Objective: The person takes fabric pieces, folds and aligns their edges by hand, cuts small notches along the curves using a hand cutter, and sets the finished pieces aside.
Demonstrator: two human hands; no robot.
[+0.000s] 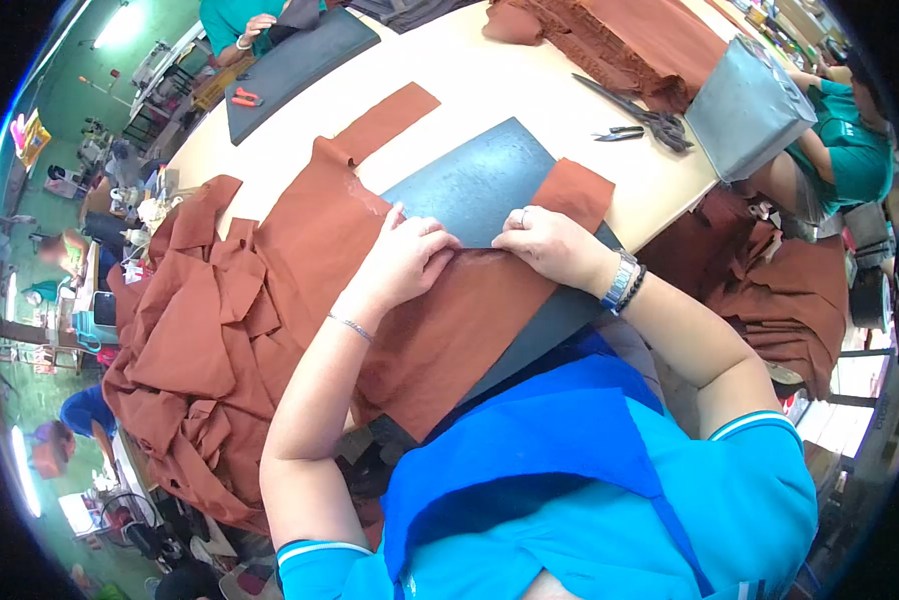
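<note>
My left hand (401, 262) and my right hand (557, 246) meet close together over a dark, smooth board (477, 178). Each pinches the upper edge of a reddish-brown fabric piece (459, 335), with fingers and thumbs pressed together. Between the hands the edge looks folded, with a dark line and a pale, chalky patch below it. The fabric hangs toward my blue apron (529, 430) and covers part of the board. A strip of the same fabric (576, 192) lies beyond my right hand. To the left, a wider brown piece (319, 235) spreads over the table.
A crumpled brown fabric heap (194, 340) hangs over the table's left side. Scissors (659, 128) and small snips (619, 134) lie at the upper right, near a grey box-like object (749, 110). Red-handled pliers (246, 97) rest on another board (309, 70). Co-workers sit across the table and at right.
</note>
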